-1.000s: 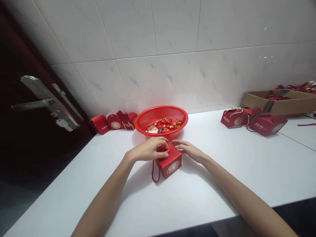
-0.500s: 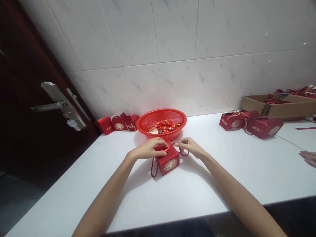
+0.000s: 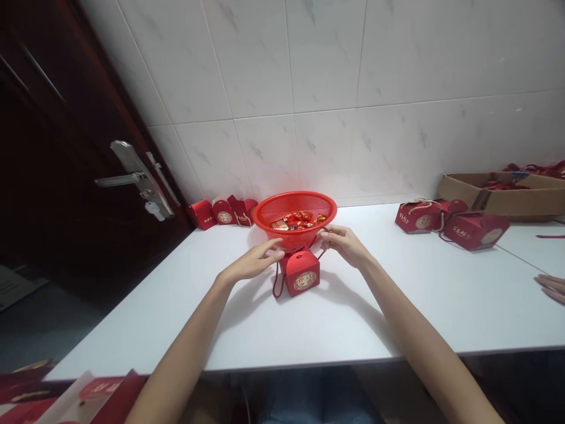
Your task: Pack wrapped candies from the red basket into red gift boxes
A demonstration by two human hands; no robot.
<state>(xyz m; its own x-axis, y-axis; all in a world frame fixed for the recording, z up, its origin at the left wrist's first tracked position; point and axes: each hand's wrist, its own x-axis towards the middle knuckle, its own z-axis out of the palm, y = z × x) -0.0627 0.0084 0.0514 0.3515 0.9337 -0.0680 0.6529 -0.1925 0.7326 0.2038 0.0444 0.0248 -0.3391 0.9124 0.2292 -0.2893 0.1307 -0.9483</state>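
A small red gift box [image 3: 302,275] with a gold round emblem stands on the white table in front of me. Its rounded top flap is up, and a dark red cord handle [image 3: 278,285] hangs down its left side. My right hand [image 3: 346,244] pinches the cord on the box's right and holds it raised beside the basket rim. At the box's upper left is my left hand [image 3: 256,259], fingers apart; whether its fingertips touch the box I cannot tell. Right behind stands a red plastic basket [image 3: 326,227] with wrapped sweets [image 3: 300,219] in it.
Several red boxes [image 3: 224,213] stand by the wall at left, and more red boxes [image 3: 474,229] at right near a cardboard carton [image 3: 507,203]. Another person's hand [image 3: 551,287] rests at the right edge. Open red boxes [image 3: 88,400] show at lower left, below the table edge.
My left hand has come off the box's top, leftward, and its flap now shows upright. The right hand has lifted the cord higher. My view has shifted, showing open boxes at lower left.
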